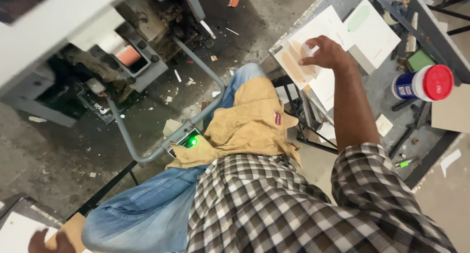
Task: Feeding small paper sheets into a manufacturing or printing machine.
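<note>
Pressing flat, fingers spread, right hand (pixel 327 53) sits on white paper sheets w/ tan cut-outs (pixel 304 57); left hand (pixel 48 242) far off, grip unclear

This is a small print or paper-finishing workshop. Well to the left of the right hand (pixel 327 53) stands a heavy grey metal machine (pixel 105 47) with greasy dark parts. Under that hand lie stacked white printed paper sheets (pixel 313 52) on a grey worktable (pixel 387 86). Paper scraps litter the stained concrete floor (pixel 58 150) below, far from either hand.
</note>
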